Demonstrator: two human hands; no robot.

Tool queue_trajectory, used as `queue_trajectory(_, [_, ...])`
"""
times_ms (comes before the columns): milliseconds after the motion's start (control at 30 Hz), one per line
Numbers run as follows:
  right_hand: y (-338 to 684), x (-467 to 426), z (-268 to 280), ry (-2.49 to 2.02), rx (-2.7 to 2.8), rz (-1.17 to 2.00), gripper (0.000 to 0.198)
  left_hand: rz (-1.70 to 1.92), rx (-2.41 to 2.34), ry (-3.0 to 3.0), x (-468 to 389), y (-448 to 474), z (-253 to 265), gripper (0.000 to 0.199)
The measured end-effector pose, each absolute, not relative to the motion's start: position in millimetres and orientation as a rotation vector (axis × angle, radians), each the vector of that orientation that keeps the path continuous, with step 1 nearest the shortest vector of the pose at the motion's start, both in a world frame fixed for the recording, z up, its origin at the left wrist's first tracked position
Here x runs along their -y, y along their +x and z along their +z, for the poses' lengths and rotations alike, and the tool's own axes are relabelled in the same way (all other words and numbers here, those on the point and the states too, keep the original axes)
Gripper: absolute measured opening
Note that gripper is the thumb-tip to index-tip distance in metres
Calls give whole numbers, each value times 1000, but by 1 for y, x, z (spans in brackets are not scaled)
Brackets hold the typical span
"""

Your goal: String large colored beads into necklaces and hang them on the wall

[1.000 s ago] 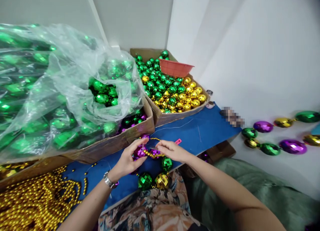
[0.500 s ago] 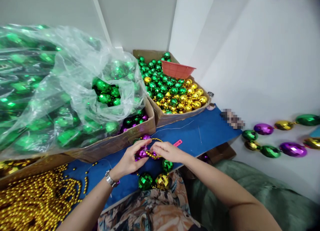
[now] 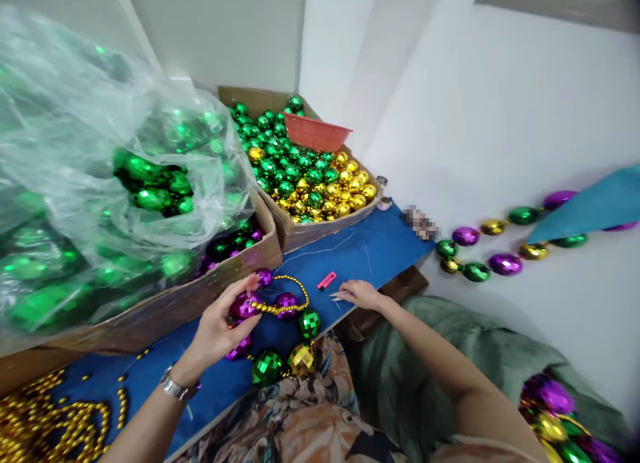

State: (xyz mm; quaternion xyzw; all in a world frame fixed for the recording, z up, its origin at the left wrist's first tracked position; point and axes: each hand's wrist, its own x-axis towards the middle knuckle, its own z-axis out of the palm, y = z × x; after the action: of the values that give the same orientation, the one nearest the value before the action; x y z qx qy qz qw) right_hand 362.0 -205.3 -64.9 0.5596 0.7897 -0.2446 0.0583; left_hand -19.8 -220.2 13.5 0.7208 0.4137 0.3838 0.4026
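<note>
My left hand (image 3: 225,316) curls around a shiny purple bead (image 3: 245,305), with a thin thread loop standing up between its fingers. From there a string of small gold beads (image 3: 303,289) curves to the right over the blue table. Large green (image 3: 267,367), gold (image 3: 301,359) and purple beads of the same necklace lie near the table's front edge. My right hand (image 3: 359,295) is closed on small scissors (image 3: 343,295), whose pale pointed blades face left; their handles are hidden in the fingers. Just behind the blades lies a flat pink piece (image 3: 327,280) with dark marks.
A cardboard box (image 3: 327,231) of green and gold balls holds a red basket (image 3: 317,133). Plastic-wrapped green beads (image 3: 155,199) fill the left. Gold bead strings (image 3: 55,416) pile at lower left. Strung large beads (image 3: 506,263) hang at right, partly behind a blue shape (image 3: 595,203).
My right hand has left the bead string beside my left hand and moved right, where it now holds small scissors. My left hand keeps the beads and thread. The camera view has shifted right.
</note>
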Motion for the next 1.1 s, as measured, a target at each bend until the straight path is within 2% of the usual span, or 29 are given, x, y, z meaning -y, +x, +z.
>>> queue_trajectory(67, [374,208,-76,1770,-2303,-621,22,986,-1031,1795,220,-17,12,67])
queue_trajectory(233, [358,197,-85,1789,-2317,-409,32,995,-1037,1745,220,-12,13,67])
queue_trajectory(400, [331,180,-90,1641,-2449,-430,44,976,-1037,1691,222,-11,11,69])
queue_trajectory(467, [326,175,-92,1627,-2470,-463,39,970,-1033,1681,223,-12,10,69])
queue_trajectory(600, [314,174,-81,1665,-2499,-575,20,953,-1036,1671,224,-12,13,70])
queue_trajectory(700, [295,180,-56,1636,-2592,-722,24,949,-1036,1680,225,-10,17,68])
queue_trajectory(833, [260,191,-4,1482,-2801,-1317,30,940,-1004,1700,224,-8,18,67])
queue_trajectory(900, [245,192,20,1350,-2903,-1517,33,936,-988,1699,224,-7,18,68])
queue_trajectory(1000, [226,186,41,1148,-3054,-1486,27,923,-971,1691,224,-8,18,68])
queue_trajectory(1100, [213,178,45,1144,-3093,-1360,28,929,-960,1685,225,-10,18,67])
